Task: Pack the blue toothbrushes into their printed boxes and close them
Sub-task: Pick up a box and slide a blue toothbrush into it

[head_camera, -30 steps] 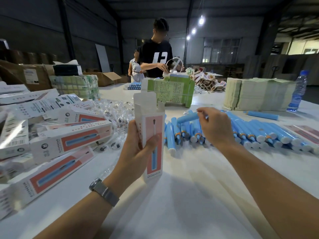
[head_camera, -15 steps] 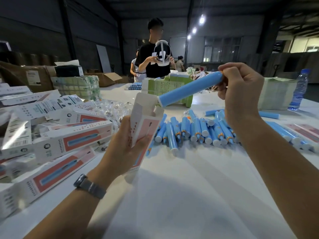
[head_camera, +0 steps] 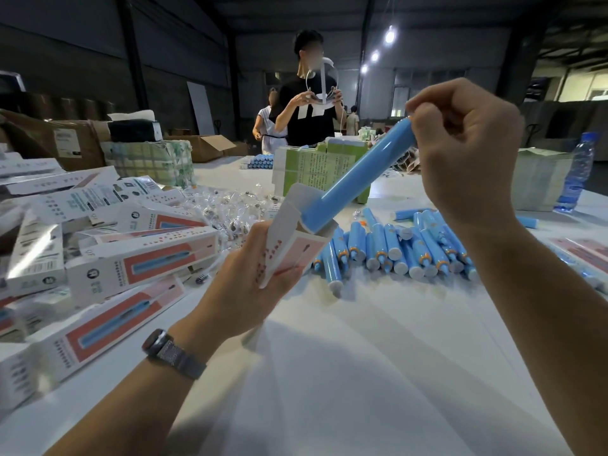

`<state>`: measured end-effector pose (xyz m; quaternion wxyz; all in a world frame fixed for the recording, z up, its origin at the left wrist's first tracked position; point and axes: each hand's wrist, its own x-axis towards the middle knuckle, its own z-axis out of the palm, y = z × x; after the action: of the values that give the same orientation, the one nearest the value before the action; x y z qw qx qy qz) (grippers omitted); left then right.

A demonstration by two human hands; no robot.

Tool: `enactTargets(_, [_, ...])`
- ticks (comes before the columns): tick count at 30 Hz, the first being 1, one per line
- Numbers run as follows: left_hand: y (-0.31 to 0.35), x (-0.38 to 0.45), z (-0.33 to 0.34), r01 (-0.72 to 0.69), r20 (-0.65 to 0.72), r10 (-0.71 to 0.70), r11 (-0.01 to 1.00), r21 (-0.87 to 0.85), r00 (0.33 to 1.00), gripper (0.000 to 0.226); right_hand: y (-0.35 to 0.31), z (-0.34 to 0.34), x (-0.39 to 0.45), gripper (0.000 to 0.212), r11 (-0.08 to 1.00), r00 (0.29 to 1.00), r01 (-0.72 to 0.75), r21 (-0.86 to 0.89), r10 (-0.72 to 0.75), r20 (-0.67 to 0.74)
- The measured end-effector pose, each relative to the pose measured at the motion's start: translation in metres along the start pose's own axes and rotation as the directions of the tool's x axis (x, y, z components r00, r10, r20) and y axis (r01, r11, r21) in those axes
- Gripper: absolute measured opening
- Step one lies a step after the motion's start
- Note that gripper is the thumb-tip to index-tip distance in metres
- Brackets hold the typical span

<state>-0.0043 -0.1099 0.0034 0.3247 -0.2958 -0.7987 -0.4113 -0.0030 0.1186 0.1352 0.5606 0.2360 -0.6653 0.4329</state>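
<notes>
Left hand [head_camera: 243,284] grips the open printed box [head_camera: 289,255]; right hand [head_camera: 467,153] pinches the blue toothbrush [head_camera: 358,172], its lower end inside the box mouth.

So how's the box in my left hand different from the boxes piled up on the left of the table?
The held box stands tilted in the left hand; the piled boxes lie flat on the table. The held box has its top flap open, with a blue toothbrush that the right hand grips going in; the nearest piled boxes look closed. All share the white and red print with a blue brush picture.
</notes>
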Motion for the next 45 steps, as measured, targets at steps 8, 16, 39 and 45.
enactTargets(8, [-0.002, 0.001, 0.001, -0.011, -0.032, 0.011, 1.000, 0.010, 0.999, 0.043, -0.007, 0.001, -0.002, 0.015, 0.995, 0.999, 0.047, -0.086, -0.049, -0.021])
enactTargets(16, [-0.001, 0.001, 0.000, -0.102, 0.018, 0.102, 0.995, 0.008, 0.995, 0.035, -0.007, 0.017, -0.021, 0.017, 0.977, 0.982, 0.167, -0.131, -0.154, 0.106])
enactTargets(39, [-0.051, 0.010, -0.024, 0.378, -0.630, -0.343, 0.922, -0.083, 0.697, 0.018, 0.067, 0.133, -0.103, 0.032, 0.938, 0.582, -0.037, -0.345, 0.300, 0.755])
enactTargets(45, [-0.048, 0.006, -0.016, 0.359, -0.593, -0.230, 0.927, 0.108, 0.772, 0.025, 0.080, 0.204, -0.120, 0.043, 0.772, 0.389, 0.388, -0.504, 0.359, 0.848])
